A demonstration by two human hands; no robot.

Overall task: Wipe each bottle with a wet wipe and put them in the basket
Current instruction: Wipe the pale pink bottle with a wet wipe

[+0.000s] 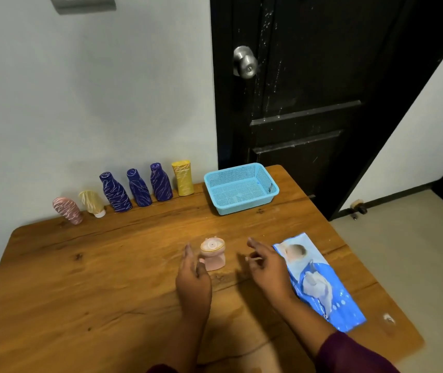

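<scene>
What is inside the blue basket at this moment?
No bottle shows inside the blue basket; only its mesh floor. Its near wall covers a thin strip of floor.

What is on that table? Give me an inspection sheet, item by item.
Surface: wooden table, bare grain showing.
Job's things: pink bottle upright between the hands; row of six bottles along the wall; blue basket holds nothing; wipes pack lies flat by the right hand.
Clutter: small pale speck near the right edge, unidentifiable.
Grippers: left hand open beside the pink bottle; right hand open, holding nothing.
Cables: nothing seen.
Surroundings: dark door with knob.
</scene>
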